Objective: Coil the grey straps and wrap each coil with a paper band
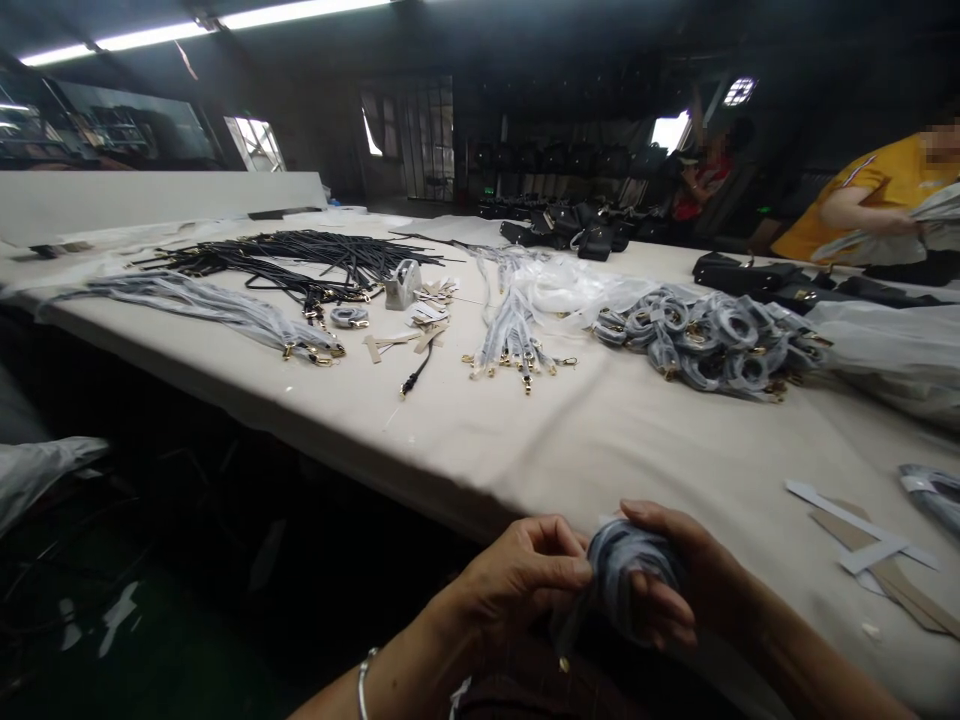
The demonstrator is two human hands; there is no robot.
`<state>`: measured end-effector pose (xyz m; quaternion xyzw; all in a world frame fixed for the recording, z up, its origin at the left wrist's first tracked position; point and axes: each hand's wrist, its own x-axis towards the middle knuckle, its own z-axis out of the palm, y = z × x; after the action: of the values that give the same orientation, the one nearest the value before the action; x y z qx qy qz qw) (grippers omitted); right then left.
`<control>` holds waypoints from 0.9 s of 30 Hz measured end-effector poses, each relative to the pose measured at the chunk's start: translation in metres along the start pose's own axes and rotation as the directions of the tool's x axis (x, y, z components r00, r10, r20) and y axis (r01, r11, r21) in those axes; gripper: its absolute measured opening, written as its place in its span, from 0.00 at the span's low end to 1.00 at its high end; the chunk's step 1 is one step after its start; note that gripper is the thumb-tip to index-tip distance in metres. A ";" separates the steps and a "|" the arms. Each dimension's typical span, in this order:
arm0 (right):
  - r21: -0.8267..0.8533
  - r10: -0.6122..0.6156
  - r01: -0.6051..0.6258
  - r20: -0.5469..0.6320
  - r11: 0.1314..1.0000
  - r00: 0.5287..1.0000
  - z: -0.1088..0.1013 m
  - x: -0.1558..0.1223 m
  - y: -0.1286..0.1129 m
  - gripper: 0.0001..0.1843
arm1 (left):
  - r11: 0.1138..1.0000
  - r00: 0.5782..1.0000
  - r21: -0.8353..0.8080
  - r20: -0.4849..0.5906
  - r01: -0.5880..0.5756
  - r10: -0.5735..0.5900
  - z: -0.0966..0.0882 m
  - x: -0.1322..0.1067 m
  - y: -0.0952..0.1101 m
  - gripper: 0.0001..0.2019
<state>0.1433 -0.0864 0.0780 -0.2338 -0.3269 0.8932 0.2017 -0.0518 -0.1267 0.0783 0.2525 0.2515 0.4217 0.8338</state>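
Holding a grey-wrapped strap coil (615, 565) up close, beside the near edge of the table (450, 420). Pinching its left side between closed fingers (566, 573) of the left hand (517, 570); cupping its right side in half-curled fingers of the right hand (709, 570). With a heap of similar coils (724, 335) farther off, to the right on the table.

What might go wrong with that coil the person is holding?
The coil could spring loose if the right hand relaxes, since it is curled around it while the left hand pinches its side. A small gold piece hangs below and might snag. Further off, the piled coils lie overlapping, so their gold clasps may catch on one another.
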 end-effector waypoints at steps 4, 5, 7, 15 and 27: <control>0.024 -0.020 0.019 0.019 1.000 1.000 -0.002 0.006 0.002 0.42 | 0.999 0.999 -0.037 0.043 0.034 -0.032 -0.005 0.006 0.000 0.20; 0.014 -0.017 0.017 0.030 1.000 0.999 -0.002 0.007 0.002 0.42 | 0.998 0.998 -0.035 0.053 0.044 -0.042 -0.006 0.008 0.000 0.21; -0.021 -0.005 0.006 0.045 1.000 0.999 -0.001 0.008 0.000 0.42 | 0.998 0.995 -0.015 0.080 0.067 -0.066 -0.008 0.010 0.000 0.23; -0.085 -0.020 0.018 -0.026 0.996 0.999 0.007 0.009 -0.006 0.42 | 0.986 0.975 0.164 0.213 0.021 -0.056 -0.012 0.016 0.009 0.25; -0.825 -0.145 0.139 0.070 0.548 0.987 0.029 -0.012 -0.084 0.28 | 0.433 0.852 0.764 0.524 -0.477 0.015 0.006 0.047 0.101 0.11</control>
<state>0.1545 -0.0472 0.1576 -0.2767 -0.7242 0.6157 0.1411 -0.0821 -0.0369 0.1370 0.7650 0.1934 0.2842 0.5446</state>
